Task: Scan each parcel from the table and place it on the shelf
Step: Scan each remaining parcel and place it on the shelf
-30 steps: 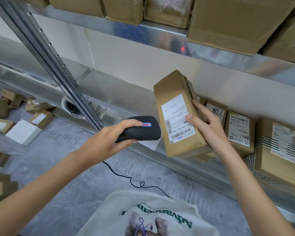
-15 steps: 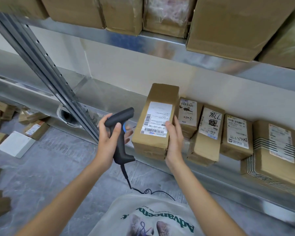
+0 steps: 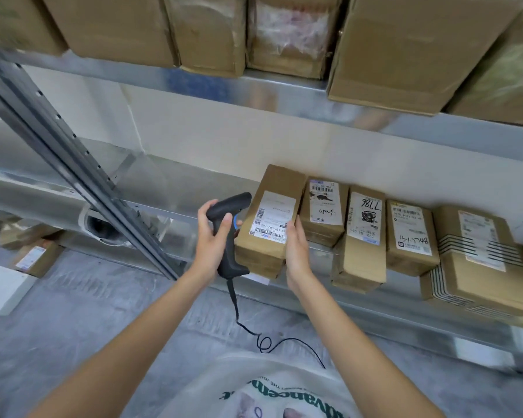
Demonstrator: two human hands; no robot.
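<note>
Since half a second ago I see the parcel (image 3: 271, 222) pushed further in: it now lies at the centre of the frame on the lower shelf (image 3: 175, 182), label up, its right side touching the first box of the labelled row (image 3: 325, 211), though its near end overhangs the shelf's front edge. A second ago it was held upright and tilted under the scanner's nose. My right hand (image 3: 296, 251) stays on the parcel's near right corner, fingers fairly straight along its side, thumb on the label edge. My left hand (image 3: 213, 239) keeps its fingers wrapped tight round the black scanner (image 3: 228, 233), which stands upright just left of the parcel, its cable (image 3: 254, 330) looping down toward the lower centre. The view sits lower than before, showing more of the upper shelf's boxes (image 3: 405, 49) at the top of the frame.
</note>
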